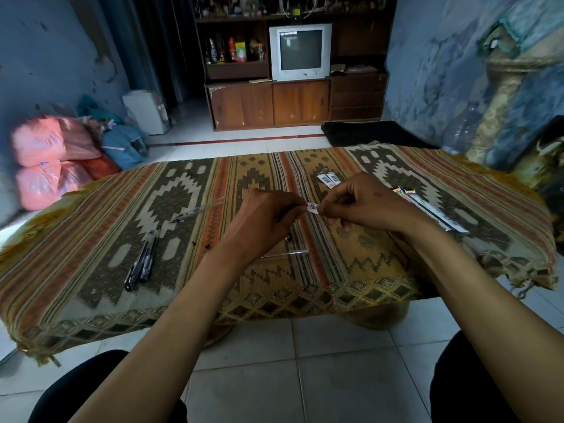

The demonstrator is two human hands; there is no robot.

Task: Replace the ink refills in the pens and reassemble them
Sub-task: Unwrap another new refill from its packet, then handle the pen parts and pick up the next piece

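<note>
1. Above the middle of the patterned cloth (195, 270), between the two hands, a small white barcode label (313, 207) is pinched from both sides. It looks like the sealed end of a refill wrapper, held taut, probably to tear it open and free a new refill.
2. The left hand (262, 221) has its fingers curled, with the fingertips closed on the label's left edge. A thin clear strip (283, 253) runs below this hand, roughly left to right, and seems to be the rest of the wrapper. Whether a refill is inside is too faint to tell.
3. The right hand (363, 206) mirrors it, thumb and forefinger clamped on the label's right edge and the other fingers folded under.
4. Two assembled pens (143, 259) lie side by side on the left, touching, with their long axes running from near-left up to far-right.
5. A separate clear barrel (198, 212) lies beyond them, pointing further right.
6. Packaged refills (427, 209) wait near the right wrist, angled toward the near right. Two torn label ends (329, 179) sit further back.
</note>
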